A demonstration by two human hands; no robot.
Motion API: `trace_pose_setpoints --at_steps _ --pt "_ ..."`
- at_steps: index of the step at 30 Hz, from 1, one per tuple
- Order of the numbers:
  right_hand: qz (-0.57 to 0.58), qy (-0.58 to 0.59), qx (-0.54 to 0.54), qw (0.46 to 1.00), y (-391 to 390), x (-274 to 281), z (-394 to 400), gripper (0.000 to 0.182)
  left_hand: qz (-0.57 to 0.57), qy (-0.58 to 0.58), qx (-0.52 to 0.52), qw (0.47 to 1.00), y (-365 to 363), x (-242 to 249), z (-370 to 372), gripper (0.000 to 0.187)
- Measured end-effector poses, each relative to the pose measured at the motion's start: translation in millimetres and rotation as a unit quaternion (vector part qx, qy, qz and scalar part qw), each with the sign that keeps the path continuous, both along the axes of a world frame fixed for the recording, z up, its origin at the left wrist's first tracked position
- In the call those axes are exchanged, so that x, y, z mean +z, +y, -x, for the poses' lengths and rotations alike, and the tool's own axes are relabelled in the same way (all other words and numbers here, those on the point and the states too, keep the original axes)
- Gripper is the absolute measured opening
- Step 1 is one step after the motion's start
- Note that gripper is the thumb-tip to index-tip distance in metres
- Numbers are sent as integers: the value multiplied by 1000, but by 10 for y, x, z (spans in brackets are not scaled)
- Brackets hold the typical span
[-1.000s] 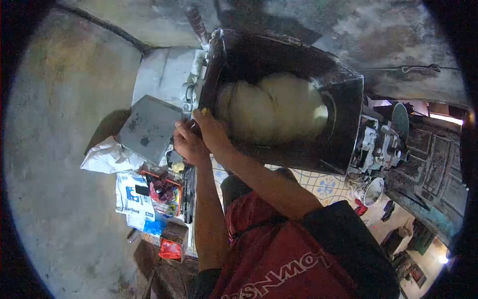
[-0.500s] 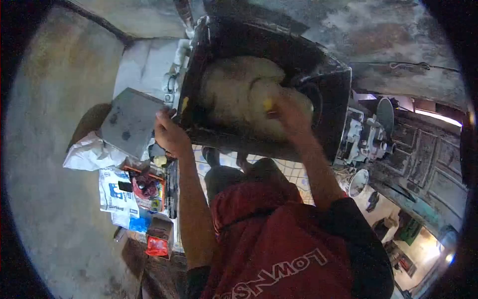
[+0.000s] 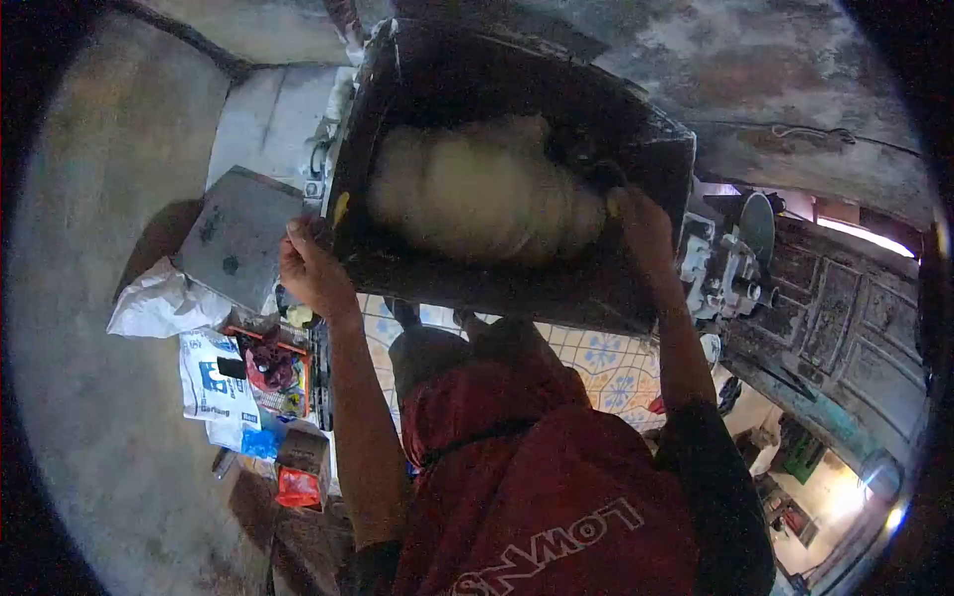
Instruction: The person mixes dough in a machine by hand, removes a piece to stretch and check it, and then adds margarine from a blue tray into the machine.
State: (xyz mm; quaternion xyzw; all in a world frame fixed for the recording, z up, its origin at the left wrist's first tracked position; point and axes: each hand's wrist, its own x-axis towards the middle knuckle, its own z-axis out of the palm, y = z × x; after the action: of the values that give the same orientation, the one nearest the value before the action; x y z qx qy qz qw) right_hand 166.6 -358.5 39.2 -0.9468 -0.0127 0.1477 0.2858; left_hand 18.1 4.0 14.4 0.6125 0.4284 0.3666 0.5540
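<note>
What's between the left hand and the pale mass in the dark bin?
The bin's end wall, with a yellow patch on it, as the head view shows.

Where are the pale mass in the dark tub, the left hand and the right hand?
Pale mass [image 3: 477, 194]: head view, middle of its bulk.
Left hand [image 3: 322, 277]: head view, middle of hand.
Right hand [image 3: 646, 233]: head view, middle of hand.

Dim, grainy; glare [image 3: 848, 494] lower right; pale mass [image 3: 472, 189] blurred in shadowed bin [image 3: 497, 286]; edges fisheye-curved, corners black.
</note>
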Motion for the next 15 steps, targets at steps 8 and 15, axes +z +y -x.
trace_pose_setpoints --at_steps 8,15 --pt "216 -142 435 863 449 -1101 255 38 -14 11 17 1000 28 -81 14 36" --pt "213 -45 475 852 343 -569 360 37 -42 21 23 999 22 -67 0 30"
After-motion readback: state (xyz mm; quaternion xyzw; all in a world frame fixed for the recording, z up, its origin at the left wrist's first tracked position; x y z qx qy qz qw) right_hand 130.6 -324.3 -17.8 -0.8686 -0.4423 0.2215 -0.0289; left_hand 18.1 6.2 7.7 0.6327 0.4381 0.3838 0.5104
